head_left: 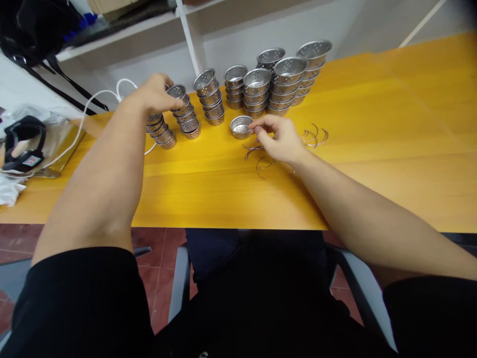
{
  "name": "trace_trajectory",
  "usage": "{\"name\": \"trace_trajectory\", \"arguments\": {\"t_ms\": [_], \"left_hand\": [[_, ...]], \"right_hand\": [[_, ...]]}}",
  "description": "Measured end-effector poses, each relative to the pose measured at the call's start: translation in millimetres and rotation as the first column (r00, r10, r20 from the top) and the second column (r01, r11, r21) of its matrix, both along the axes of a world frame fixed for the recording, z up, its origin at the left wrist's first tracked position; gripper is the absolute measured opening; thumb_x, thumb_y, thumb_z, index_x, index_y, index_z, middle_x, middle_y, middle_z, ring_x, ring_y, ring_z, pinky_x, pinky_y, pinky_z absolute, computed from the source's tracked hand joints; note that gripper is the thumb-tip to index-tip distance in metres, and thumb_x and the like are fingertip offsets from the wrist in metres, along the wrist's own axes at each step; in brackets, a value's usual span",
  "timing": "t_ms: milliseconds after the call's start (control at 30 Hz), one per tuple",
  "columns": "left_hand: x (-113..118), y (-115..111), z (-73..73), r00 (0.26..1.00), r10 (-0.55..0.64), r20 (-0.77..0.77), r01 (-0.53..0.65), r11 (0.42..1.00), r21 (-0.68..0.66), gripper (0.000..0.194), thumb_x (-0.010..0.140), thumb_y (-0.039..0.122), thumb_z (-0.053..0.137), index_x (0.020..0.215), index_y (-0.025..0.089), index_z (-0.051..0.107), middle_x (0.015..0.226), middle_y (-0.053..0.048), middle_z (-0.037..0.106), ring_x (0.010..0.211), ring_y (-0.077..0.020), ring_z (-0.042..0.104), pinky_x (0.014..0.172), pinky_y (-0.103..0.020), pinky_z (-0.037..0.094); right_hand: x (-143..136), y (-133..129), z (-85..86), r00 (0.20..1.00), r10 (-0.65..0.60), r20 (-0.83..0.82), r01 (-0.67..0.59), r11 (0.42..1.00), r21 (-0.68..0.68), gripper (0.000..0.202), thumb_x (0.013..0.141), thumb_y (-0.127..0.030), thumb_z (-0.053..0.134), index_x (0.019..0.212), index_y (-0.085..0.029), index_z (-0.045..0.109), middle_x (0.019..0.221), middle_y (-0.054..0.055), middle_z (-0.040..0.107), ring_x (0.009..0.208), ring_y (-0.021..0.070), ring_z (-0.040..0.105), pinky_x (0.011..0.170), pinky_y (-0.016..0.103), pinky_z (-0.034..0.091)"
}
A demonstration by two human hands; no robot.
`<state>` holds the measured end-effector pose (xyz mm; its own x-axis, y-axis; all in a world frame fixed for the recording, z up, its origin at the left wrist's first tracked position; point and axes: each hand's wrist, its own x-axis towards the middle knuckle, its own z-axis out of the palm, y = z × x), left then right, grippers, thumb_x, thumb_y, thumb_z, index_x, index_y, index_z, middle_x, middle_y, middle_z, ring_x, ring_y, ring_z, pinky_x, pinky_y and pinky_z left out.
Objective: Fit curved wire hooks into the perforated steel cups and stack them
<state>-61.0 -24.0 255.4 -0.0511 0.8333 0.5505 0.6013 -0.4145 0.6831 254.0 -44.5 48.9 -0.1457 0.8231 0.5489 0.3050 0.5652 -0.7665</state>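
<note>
Black sleeves [82,298] and a dark lap filled the foreground, with a grey chair [178,283] beneath and a yellow wooden table [208,194] ahead. Both bare arms reached over it, the hands well apart. At left, the left hand [157,94] was clasped about the top cup [176,91] of a leaning stack, thumb across the near wall and a finger at the far rim. Nearer the middle, the right hand [281,138] had its thumb and forefinger together at the right edge of a lone small cup [240,131], standing upright on the table; whether they pinched it or merely touched it could not be told. Other stacks [212,105] of perforated metal cups stood in a row behind, and thin curved wires [316,138] lay loose around and beyond the right hand. These cups looked light, stiff and smooth, likelier to dent or slip than break; nested ones might cling together. The rim, or opposite sides just below it, seemed the surest hold.
</note>
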Motion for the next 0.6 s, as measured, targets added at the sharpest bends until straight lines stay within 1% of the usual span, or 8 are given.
{"name": "trace_trajectory", "arguments": {"t_ms": [100,167,267,300,367,433,533,600], "left_hand": [[-7,-6,-13.2,1.0,-0.02,0.014,0.021,0.999,-0.026,0.101,0.094,0.118,0.078,0.15,0.033,0.07,0.154,0.001,0.092,0.178,-0.0336,0.052,0.166,-0.076,0.03],[-19,9,-15.9,0.998,0.01,-0.058,-0.02,0.987,-0.159,0.101,0.081,0.107,0.104,0.141,0.032,0.072,0.158,0.0,0.092,0.179,-0.0377,0.054,0.165,-0.081,0.031],[-34,49,-7.9,0.94,0.079,-0.331,-0.228,0.87,-0.438,0.121,0.032,0.049,0.143,0.131,0.028,0.076,0.174,-0.001,0.085,0.172,-0.044,0.068,0.162,-0.083,0.041],[-34,61,-4.6,0.912,0.079,-0.403,-0.279,0.838,-0.468,0.13,0.03,0.033,0.143,0.141,0.029,0.075,0.182,0.002,0.081,0.171,-0.0389,0.071,0.162,-0.076,0.046],[-28,75,-1.0,0.877,0.044,-0.478,-0.273,0.866,-0.42,0.132,0.06,0.012,0.136,0.171,0.018,0.066,0.19,-0.01,0.076,0.173,-0.0366,0.073,0.163,-0.075,0.047],[-13,77,-2.1,0.858,0.018,-0.513,-0.225,0.912,-0.344,0.122,0.078,-0.007,0.12,0.181,-0.001,0.057,0.193,-0.03,0.07,0.177,-0.0467,0.074,0.156,-0.08,0.049],[12,69,-6.3,0.819,-0.033,-0.573,-0.216,0.907,-0.361,0.133,0.075,0.002,0.125,0.188,-0.004,0.054,0.194,-0.036,0.067,0.184,-0.062,0.066,0.154,-0.082,0.049],[24,62,-6.7,0.766,-0.055,-0.64,-0.255,0.889,-0.381,0.133,0.079,0.009,0.126,0.189,-0.003,0.053,0.195,-0.038,0.065,0.186,-0.0652,0.063,0.153,-0.087,0.048]], "right_hand": [[-1,-1,1.2,1.0,0.012,-0.016,-0.012,1.0,0.008,0.032,0.113,-0.058,0.084,0.118,-0.028,0.094,0.109,0.014,0.092,0.095,0.0367,0.084,0.095,0.059,0.074],[-1,-1,1.9,1.0,0.016,-0.023,-0.016,1.0,-0.001,0.033,0.114,-0.06,0.085,0.118,-0.028,0.094,0.109,0.013,0.092,0.095,0.0371,0.085,0.096,0.06,0.075],[-2,-1,2.9,1.0,0.012,-0.016,-0.012,1.0,-0.026,0.033,0.113,-0.06,0.085,0.118,-0.029,0.093,0.11,0.014,0.092,0.097,0.0376,0.084,0.098,0.06,0.075],[-1,-1,3.1,1.0,0.008,-0.01,-0.008,0.999,-0.031,0.033,0.112,-0.06,0.084,0.118,-0.029,0.093,0.11,0.013,0.092,0.097,0.0375,0.084,0.098,0.06,0.075],[-1,-1,2.8,1.0,0.001,0.0,-0.001,1.0,-0.031,0.033,0.112,-0.06,0.083,0.119,-0.029,0.093,0.11,0.014,0.092,0.096,0.0374,0.083,0.097,0.06,0.075],[-1,0,1.7,1.0,-0.004,0.003,0.004,1.0,-0.02,0.032,0.113,-0.059,0.083,0.12,-0.03,0.093,0.11,0.014,0.092,0.095,0.0376,0.083,0.096,0.06,0.075],[0,1,-0.8,1.0,-0.008,0.009,0.008,1.0,-0.004,0.03,0.114,-0.055,0.082,0.121,-0.029,0.094,0.11,0.014,0.092,0.095,0.0374,0.084,0.095,0.06,0.075],[0,2,-1.8,1.0,-0.005,0.02,0.005,1.0,0.007,0.029,0.115,-0.052,0.079,0.122,-0.027,0.094,0.111,0.014,0.092,0.096,0.0375,0.084,0.094,0.059,0.075]]}}
